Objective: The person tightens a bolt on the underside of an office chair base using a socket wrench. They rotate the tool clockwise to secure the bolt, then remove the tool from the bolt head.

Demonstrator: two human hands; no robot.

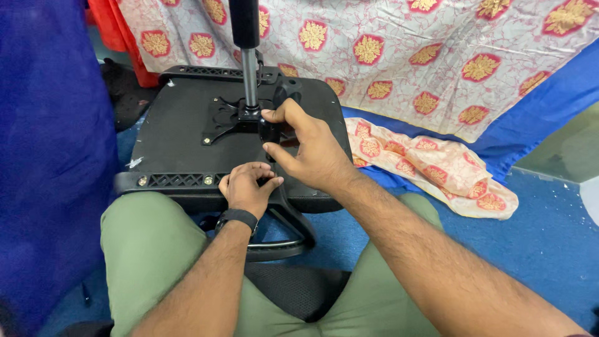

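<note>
An upturned black office chair seat (175, 134) lies in front of my knees, underside up. A metal gas cylinder (250, 68) rises from the mounting plate (221, 115) at its middle. My right hand (309, 146) grips a black armrest bracket (274, 128) against the seat's near right part. My left hand (246, 187), with a black wristband, is closed at the seat's near edge, fingers pinched on the lower armrest frame (293, 221); whether a small part lies in them is hidden.
A patterned white and red cloth (399, 43) hangs behind, and another piece (437, 168) lies on the blue floor (536, 243) at right. Blue fabric (50, 137) stands at left. My green-trousered legs (143, 249) frame the chair's mesh back below.
</note>
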